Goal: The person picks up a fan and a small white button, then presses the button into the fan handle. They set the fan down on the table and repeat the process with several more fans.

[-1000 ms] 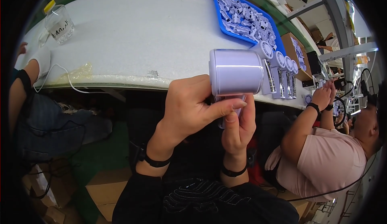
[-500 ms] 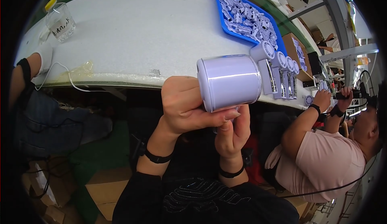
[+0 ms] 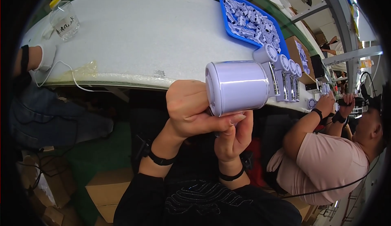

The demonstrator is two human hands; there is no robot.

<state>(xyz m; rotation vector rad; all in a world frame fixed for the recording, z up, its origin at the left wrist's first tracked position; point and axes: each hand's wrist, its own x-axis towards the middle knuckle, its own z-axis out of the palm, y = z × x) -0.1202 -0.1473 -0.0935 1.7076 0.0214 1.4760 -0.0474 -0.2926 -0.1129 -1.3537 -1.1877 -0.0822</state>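
Note:
A pale white, glossy cylindrical housing (image 3: 240, 88) lies on its side in the air at the table's front edge, its rounded end cap facing left. My left hand (image 3: 189, 110) grips it, with the thumb stretched along its underside and the other fingers bent behind the cap end. Just below, my right hand (image 3: 233, 140) has thumb and fingers pinched together close to my left thumb. Whatever lies between those right fingertips is hidden under the housing. Several similar white units with round ends (image 3: 266, 53) stand in a row to the right, partly behind the held one.
A blue tray (image 3: 225, 20) heaped with small white parts sits at the back right, beside a cardboard box (image 3: 294, 47). On the far left are a yellow-capped bottle (image 3: 65, 22), a white cable (image 3: 70, 69) and another person's gloved hand (image 3: 47, 57). A co-worker (image 3: 326, 161) sits at right.
The housing and both my hands have shifted slightly right, and the housing's cap end shows turned a little. My grip looks the same. The gloved hand at far left has moved slightly.

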